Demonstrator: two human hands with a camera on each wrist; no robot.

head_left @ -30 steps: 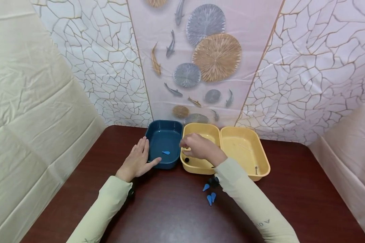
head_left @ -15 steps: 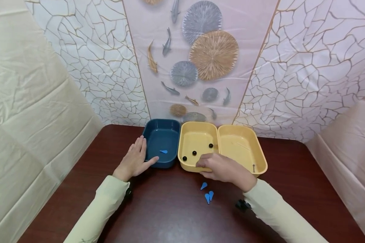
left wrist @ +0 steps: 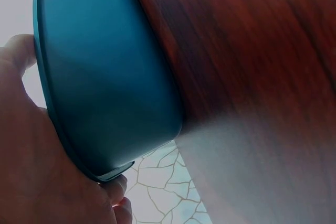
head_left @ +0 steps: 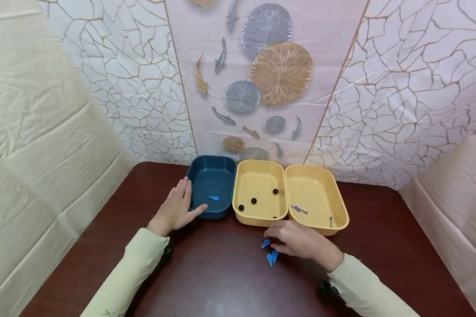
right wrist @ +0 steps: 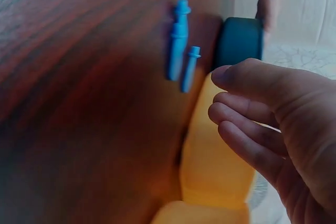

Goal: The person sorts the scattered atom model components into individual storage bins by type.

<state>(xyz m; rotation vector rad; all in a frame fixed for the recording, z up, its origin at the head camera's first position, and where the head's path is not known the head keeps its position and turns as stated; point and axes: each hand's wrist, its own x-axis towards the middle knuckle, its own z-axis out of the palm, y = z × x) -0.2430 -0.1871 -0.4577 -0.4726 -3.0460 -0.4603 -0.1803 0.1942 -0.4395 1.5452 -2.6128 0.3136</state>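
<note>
My left hand (head_left: pixel 174 209) rests on the near-left rim of a dark blue tray (head_left: pixel 212 176), fingers straight and thumb spread along the front edge; the left wrist view shows the palm against the rim. One small blue teardrop-shaped piece (head_left: pixel 213 198) lies inside that tray. On the table, my right hand (head_left: pixel 297 241) hovers beside three similar blue pieces (head_left: pixel 265 244), in front of the yellow trays. Its fingers are loosely bent, with a gap between thumb and fingertips and nothing held. In the right wrist view the blue pieces (right wrist: pixel 189 69) show narrow collared ends.
The middle yellow tray (head_left: pixel 262 176) contains several black balls (head_left: pixel 254 200). Purple stick-like pieces (head_left: pixel 300 209) and a small grey bar (head_left: pixel 331 221) lie in the right yellow tray (head_left: pixel 313 180). All three trays stand side by side before a patterned cloth (head_left: pixel 143 88).
My right hand has moved from over the middle yellow tray, right and toward me, to the loose blue pieces. Black balls and purple pieces have come into view. The left hand stays put.
</note>
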